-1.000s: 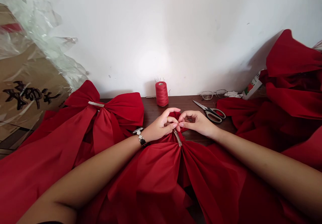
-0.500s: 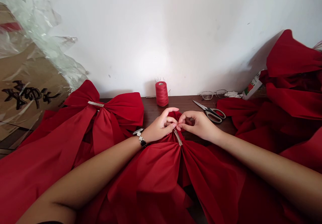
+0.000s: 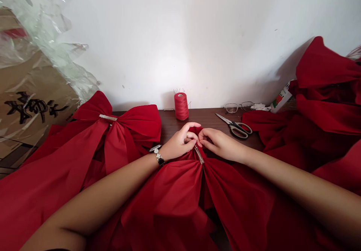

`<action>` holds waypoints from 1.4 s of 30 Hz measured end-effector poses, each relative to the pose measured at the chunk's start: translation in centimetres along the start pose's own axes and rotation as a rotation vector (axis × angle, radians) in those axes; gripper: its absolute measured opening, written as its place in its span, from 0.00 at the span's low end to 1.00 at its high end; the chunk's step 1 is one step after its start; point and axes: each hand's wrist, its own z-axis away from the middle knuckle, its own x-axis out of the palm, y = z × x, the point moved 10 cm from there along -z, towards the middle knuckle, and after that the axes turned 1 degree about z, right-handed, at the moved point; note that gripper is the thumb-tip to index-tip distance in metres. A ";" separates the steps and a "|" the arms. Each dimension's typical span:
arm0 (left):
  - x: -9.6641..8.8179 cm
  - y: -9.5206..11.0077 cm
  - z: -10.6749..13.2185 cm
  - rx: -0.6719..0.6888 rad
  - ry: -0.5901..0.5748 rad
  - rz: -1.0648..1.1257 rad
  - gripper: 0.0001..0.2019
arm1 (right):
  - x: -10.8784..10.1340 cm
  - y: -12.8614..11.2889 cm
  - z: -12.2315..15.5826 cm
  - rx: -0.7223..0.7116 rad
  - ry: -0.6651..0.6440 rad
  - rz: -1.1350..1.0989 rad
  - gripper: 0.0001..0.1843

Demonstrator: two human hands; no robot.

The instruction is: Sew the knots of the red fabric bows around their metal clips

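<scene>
A red cloth bow [image 3: 175,187] is being held at the table's [image 3: 172,127] front edge, a metal clip [image 3: 199,154] lying at its centre. It is being pinched just above the clip by the left hand [image 3: 180,142], curled closed on the cloth. The right hand [image 3: 221,144] is being kept half open beside it, its grip untellable. A red thread spool [image 3: 181,106] stuck with pins and wire-rimmed glasses [image 3: 239,107] are standing along the back edge, scissors [image 3: 239,129] are lying near them, and a second clipped bow [image 3: 132,123] is resting towards the left.
</scene>
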 end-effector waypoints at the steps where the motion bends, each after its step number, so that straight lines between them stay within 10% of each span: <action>1: 0.0 0.0 0.0 -0.001 0.005 0.004 0.21 | 0.0 0.0 0.0 -0.004 0.001 -0.016 0.05; 27: -0.8 0.1 -0.1 -0.023 0.124 -0.020 0.15 | -0.2 1.0 -0.5 0.027 -0.006 -0.188 0.08; 42: -1.3 -1.1 -0.3 -0.149 0.190 -0.001 0.05 | -0.4 1.2 0.2 -0.039 0.207 -0.066 0.05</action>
